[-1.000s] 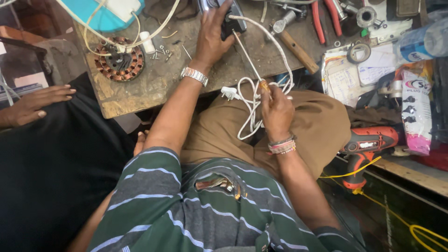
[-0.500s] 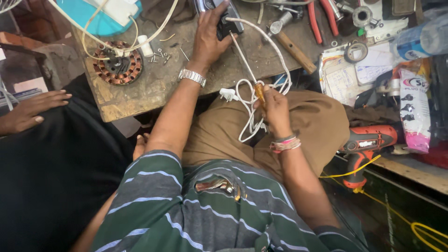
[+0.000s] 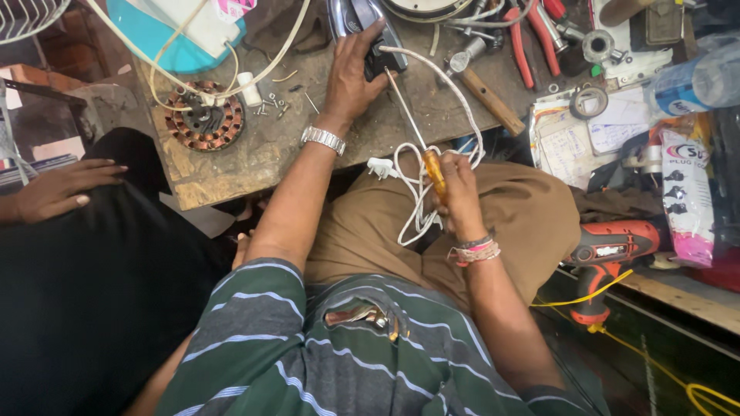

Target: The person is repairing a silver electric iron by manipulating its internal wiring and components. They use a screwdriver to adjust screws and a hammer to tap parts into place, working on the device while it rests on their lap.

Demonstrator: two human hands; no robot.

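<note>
While the long screwdriver with the amber plastic handle points its tip at the dark clothes iron on the worn wooden tabletop, your right hand keeps a clenched grip on that handle beside the white cord; your left hand clasps the iron's rear.

The person wears a short-sleeved shirt in dark green and grey with thin white stripes, and baggy khaki-brown trousers. A silver metal watch sits on the left wrist. The right wrist carries a bunch of thread bands in pink, red and dark colours.
</note>
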